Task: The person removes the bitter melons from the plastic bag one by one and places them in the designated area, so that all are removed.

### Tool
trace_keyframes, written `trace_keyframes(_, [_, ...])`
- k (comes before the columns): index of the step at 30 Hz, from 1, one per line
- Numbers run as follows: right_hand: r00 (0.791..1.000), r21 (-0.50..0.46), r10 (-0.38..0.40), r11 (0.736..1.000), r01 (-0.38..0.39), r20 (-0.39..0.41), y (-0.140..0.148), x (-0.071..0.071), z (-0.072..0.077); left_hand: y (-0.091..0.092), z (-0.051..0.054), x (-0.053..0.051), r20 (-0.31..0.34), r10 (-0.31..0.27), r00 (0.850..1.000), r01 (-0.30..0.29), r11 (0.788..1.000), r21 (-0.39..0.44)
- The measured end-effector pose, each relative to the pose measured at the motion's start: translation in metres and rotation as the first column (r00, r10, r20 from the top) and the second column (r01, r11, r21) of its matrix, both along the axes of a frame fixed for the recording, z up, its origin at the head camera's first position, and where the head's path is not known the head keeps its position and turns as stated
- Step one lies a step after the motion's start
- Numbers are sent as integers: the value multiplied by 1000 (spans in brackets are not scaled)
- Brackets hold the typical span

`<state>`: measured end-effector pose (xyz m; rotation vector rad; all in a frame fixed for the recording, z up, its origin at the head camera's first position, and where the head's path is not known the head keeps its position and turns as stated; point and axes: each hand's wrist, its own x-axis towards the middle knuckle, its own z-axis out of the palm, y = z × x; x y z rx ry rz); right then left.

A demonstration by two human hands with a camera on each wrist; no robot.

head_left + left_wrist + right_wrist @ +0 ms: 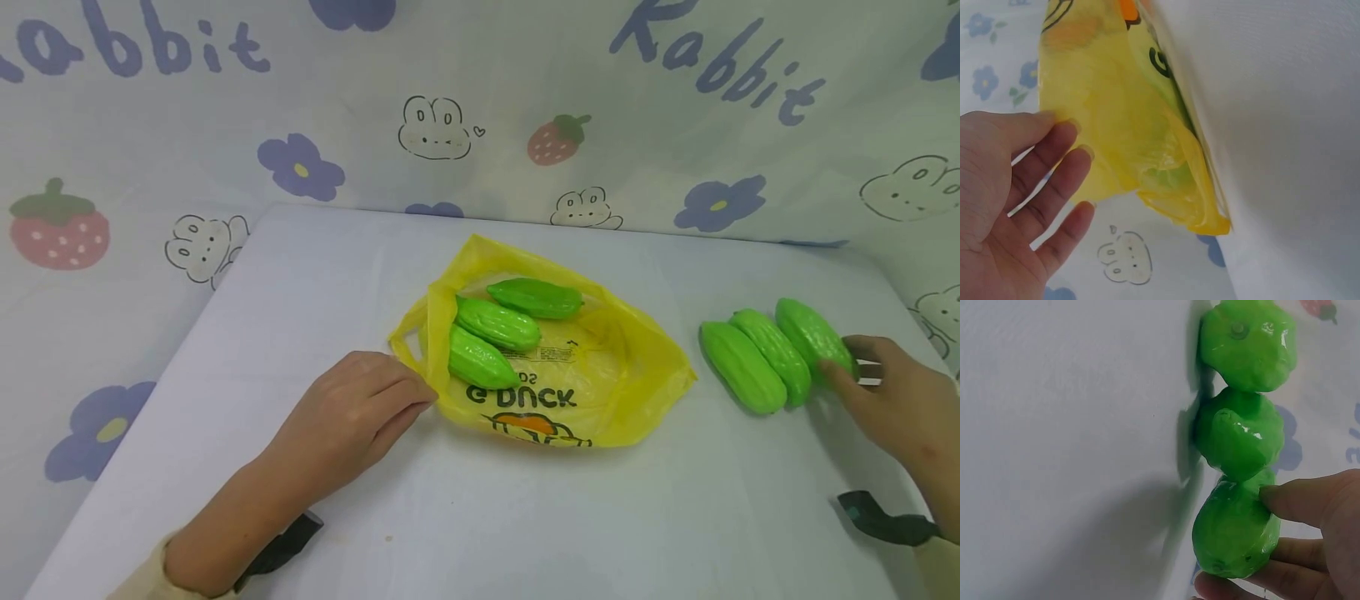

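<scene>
Through the head view I am seeing the left hand (358, 410) pinching the near left edge of the yellow bag (651, 367) between thumb and fingertips, while its other fingers are spreading loosely apart in the left wrist view. The bag is lying on the white counter (510, 521), its mouth gaping, showing dark lettering and an orange print (the head view is giving me that best). Inside, toward its left side, three green gourds are resting at a slant: the far gourd (535, 298), the middle gourd (498, 324) and the near gourd (482, 360).

Well to the right, my right wrist view is showing the right hand (896, 396) gripping the rightmost gourd (812, 337), thumb on one side and fingers curling round the other. I cannot tell whether that gourd is bearing on the counter. Just left of it, the central gourd (772, 354) and the leftmost gourd (742, 367) are lying side by side. Behind the counter, a pale cloth (502, 75) is hanging with rabbits, strawberries and purple flowers.
</scene>
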<state>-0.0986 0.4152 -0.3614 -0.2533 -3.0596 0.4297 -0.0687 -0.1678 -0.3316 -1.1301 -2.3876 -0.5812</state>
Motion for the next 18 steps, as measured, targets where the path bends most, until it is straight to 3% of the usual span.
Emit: trace_keyframes(18, [998, 26, 59, 998, -60, 25, 3, -2, -7, -1, -1, 0, 7, 2, 1000, -2, 1000, -3])
